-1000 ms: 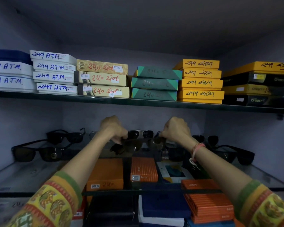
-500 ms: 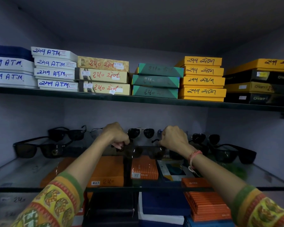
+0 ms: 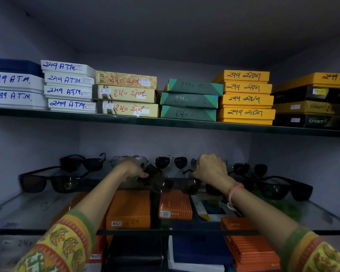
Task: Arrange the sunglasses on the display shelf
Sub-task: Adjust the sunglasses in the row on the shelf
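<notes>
Sunglasses (image 3: 172,184) with dark lenses sit low at the middle of the glass display shelf (image 3: 28,214), held from both ends between two reaching hands. The left hand (image 3: 134,169) is curled, its fingers and thumb pinched around the left end of the frame, where a dark temple shows just past the fingertips. The right hand (image 3: 211,167) is closed in a loose fist on the right end, a thin temple tip sticking out to the left of the knuckles; a pink thread bracelet (image 3: 235,191) circles that wrist. Whether the lenses already touch the glass I cannot tell, since the shelf is see-through and dim. Behind the held pair, an aviator pair (image 3: 171,162) stands along the back wall between the two hands. To the left rest a black square pair (image 3: 47,182) and another black pair (image 3: 82,163) behind it; to the right lies a black wraparound pair (image 3: 283,188). Under the glass show an orange box (image 3: 129,208) marked MULTI and a striped orange box (image 3: 175,205). On the upper shelf (image 3: 165,122) stand stacks of white boxes (image 3: 69,86), green boxes (image 3: 190,100) and yellow boxes (image 3: 245,99) with handwritten numbers.
</notes>
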`<move>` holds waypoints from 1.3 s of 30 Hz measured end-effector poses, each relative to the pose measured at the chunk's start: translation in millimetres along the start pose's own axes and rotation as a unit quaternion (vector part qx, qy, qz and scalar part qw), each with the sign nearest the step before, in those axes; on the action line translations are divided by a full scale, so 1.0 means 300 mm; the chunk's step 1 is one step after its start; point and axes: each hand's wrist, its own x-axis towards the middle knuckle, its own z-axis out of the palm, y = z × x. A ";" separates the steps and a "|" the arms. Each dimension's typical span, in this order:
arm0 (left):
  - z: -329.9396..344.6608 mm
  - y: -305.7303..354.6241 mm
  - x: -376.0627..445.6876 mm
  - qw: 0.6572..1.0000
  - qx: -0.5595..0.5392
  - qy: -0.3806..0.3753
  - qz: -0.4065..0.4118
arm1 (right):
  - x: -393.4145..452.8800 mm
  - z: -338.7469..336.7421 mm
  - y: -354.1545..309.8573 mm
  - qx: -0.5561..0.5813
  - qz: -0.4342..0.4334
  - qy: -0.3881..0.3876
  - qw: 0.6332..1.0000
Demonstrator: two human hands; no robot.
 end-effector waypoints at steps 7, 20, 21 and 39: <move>-0.152 -0.072 -0.047 0.978 0.076 0.166 0.097 | 0.021 -0.016 -0.079 0.068 -0.041 0.068 0.994; -0.234 -0.139 -0.196 0.943 0.102 0.215 0.231 | 0.084 -0.048 -0.343 0.309 -0.101 -0.178 0.929; -0.240 -0.143 -0.198 0.948 0.103 0.204 0.223 | 0.083 -0.052 -0.347 0.296 -0.114 -0.178 0.932; -0.341 -0.134 -0.167 0.979 0.105 0.170 0.045 | 0.052 -0.056 -0.416 0.183 -0.080 0.034 0.979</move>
